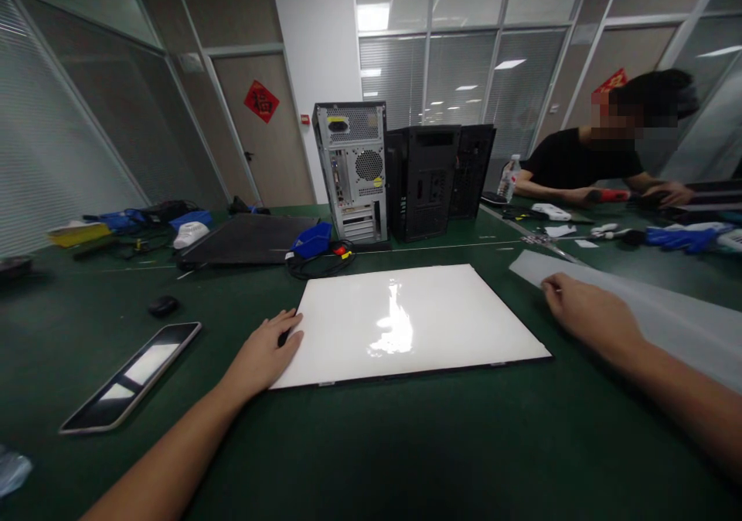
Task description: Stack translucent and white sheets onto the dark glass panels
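A white glossy flat panel [429,316] with a thin dark edge lies on the green table, bright reflections across its middle. It looks like the backlight panel of a display. My left hand [263,355] rests at its left edge, thumb and fingers apart, fingertips touching the surface. To the right of the panel, my right hand [597,316] has its fingers pinched at the left end of a translucent whitish sheet [672,304]. That sheet stretches off past the right side of the view, partly behind my forearm.
Computer towers [351,173] stand behind the panel, beside a blue object [313,239] and black cable. Left are a phone [133,378], a mouse [163,306] and a dark flat panel [249,239]. At back right a person [585,158] works near a bottle [510,178] and blue gloves [684,237].
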A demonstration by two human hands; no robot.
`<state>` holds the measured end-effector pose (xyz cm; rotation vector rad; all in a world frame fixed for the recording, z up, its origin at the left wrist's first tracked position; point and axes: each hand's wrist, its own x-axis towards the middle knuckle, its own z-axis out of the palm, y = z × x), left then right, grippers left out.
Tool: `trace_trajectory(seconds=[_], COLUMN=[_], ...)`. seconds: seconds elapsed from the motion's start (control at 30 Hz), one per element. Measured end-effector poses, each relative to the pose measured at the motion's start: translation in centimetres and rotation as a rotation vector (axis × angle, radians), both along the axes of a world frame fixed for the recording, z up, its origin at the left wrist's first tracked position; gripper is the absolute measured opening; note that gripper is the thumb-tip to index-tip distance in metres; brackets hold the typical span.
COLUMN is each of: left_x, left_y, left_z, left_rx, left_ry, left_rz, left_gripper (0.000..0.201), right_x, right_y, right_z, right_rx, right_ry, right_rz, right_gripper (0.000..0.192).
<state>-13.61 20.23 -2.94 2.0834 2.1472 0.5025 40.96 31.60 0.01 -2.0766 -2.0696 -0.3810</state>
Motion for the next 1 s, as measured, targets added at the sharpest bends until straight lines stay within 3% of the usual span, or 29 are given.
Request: trace_trajectory(seconds=[0.1,0.23,0.27,0.33,0.47,0.53,0.7,0.9,1.0], left_x=[0.0,0.0,0.0,0.1,0.3,0.4,0.3,0.0,0.1], left_y=[0.0,-0.1,-0.1,-0.1,-0.2,-0.2,-0.2,0.0,0.0], left_z=[0.0,0.1,0.2,0.2,0.5,0.6,0.5,0.1,0.1], left_rx=[0.0,-0.012,-0.015,-0.018,-0.019,-0.017,-0.003,0.004,0.006], left_ry=[-0.005,-0.01,-0.011,-0.01,-0.006,-0.005,-0.003,0.001,-0.001], left_rz=[0.003,0.005,0.005,0.007,0.007,0.007,0.009,-0.002,-0.008], left_gripper=[0.062,0.062,0.062,0.062,0.062,0.062,0.062,0.062,0.062], right_x=[-2.7,-5.7,-6.0,-5.8,-3.2,-1.9,-1.8,-3.5,-2.6], right_y=[-1.9,-4.2,-4.4,-4.1,-1.9,-0.8,-0.4,-1.3,-0.6], right_z=[0.4,0.4,0.4,0.2,-0.5,-1.0,-1.9,-1.1,-1.5], right_rx=[0.072,-0.016,-0.048,-0.054,-0.04,-0.082,-0.109,-0.096,-0.049], right_ry=[0.025,0.221,0.253,0.239,0.048,0.018,0.078,0.475,0.384], right_rz=[0.107,0.591,0.656,0.623,0.28,0.198,0.236,0.428,0.39], right_gripper=[0.047,0.041,0.043,0.047,0.06,0.069,0.077,0.065,0.063])
